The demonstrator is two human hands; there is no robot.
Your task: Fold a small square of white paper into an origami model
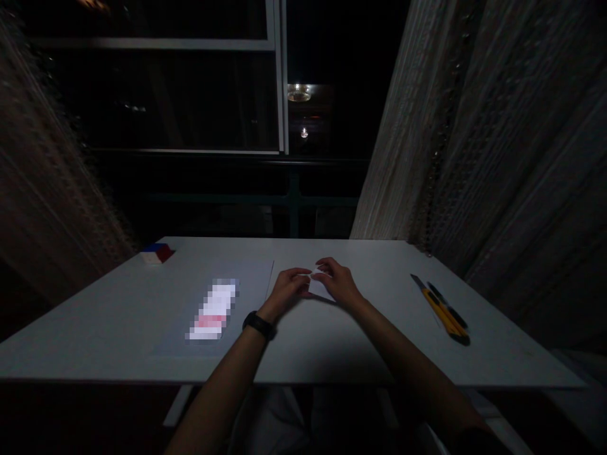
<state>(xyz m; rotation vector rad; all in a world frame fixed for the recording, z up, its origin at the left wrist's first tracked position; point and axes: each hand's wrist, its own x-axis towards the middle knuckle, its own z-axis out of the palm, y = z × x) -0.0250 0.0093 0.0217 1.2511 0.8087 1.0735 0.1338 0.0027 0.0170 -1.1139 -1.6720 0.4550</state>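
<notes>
Both hands meet over a small piece of white paper (pixel 320 289) near the middle of the table. My left hand (pixel 288 287), with a black band on its wrist, pinches the paper's left side. From the right, my right hand (pixel 339 282) grips the same piece, thumb and fingers curled around its upper part. The paper looks folded, though the fingers cover much of it and the light is dim. A lit phone (pixel 213 309), its screen blurred out, lies to the left of my left hand on a large pale sheet (pixel 256 278).
A yellow utility knife (pixel 441 309) with its blade out lies at the right, beside a dark pen (pixel 446 304). A blue, white and red cube (pixel 156 253) sits at the far left corner of the white table (pixel 332 354). Curtains (pixel 393 126) flank the dark window.
</notes>
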